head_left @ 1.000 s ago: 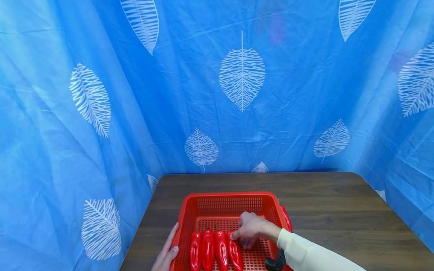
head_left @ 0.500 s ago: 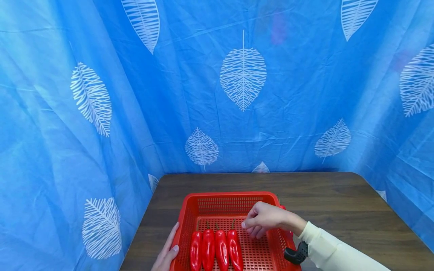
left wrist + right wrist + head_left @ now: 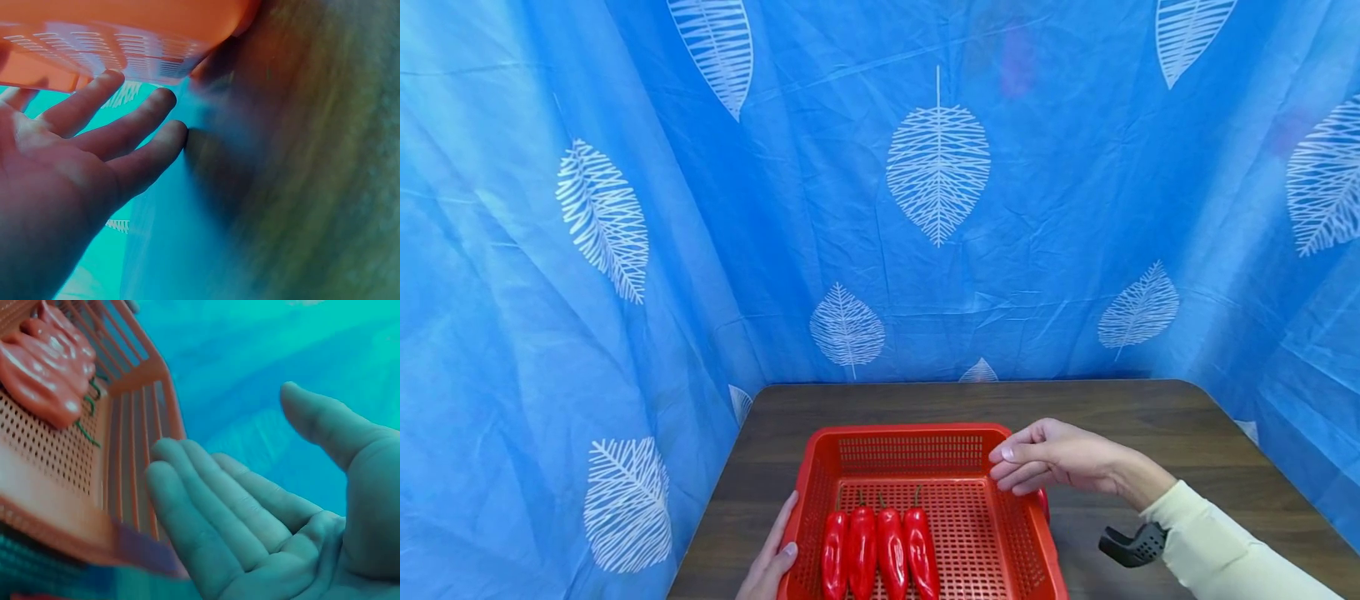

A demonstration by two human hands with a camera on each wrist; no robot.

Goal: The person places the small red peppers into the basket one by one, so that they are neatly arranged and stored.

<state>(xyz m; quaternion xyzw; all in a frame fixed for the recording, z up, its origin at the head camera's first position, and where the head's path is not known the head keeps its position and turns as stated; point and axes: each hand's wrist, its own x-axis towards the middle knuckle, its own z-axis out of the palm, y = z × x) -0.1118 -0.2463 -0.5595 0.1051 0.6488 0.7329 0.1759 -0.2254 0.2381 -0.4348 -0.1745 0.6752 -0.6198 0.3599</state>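
A red plastic basket (image 3: 910, 430) with perforated walls stands on the table. Several shiny red peppers (image 3: 891, 552) with green stems lie side by side in its left half. My left hand (image 3: 767, 558) rests along the basket's left side; the left wrist view shows its fingers (image 3: 134, 122) extended beside the slotted wall. Over the basket's right rim hovers my right hand (image 3: 1067, 458), holding nothing. In the right wrist view its fingers (image 3: 212, 500) are nearly straight and the thumb is spread apart. Part of another red pepper (image 3: 1043, 503) shows outside the right wall, mostly hidden.
The dark wood table (image 3: 1150, 433) extends to the back and right of the basket. A blue curtain (image 3: 1037, 208) with white leaf prints hangs behind and along both sides. A black device (image 3: 1133, 546) is strapped to the right wrist.
My right hand has let go of the rightmost pepper in the row and moved right, up to the basket's right rim, its fingers straightening. The left hand stays by the left side.
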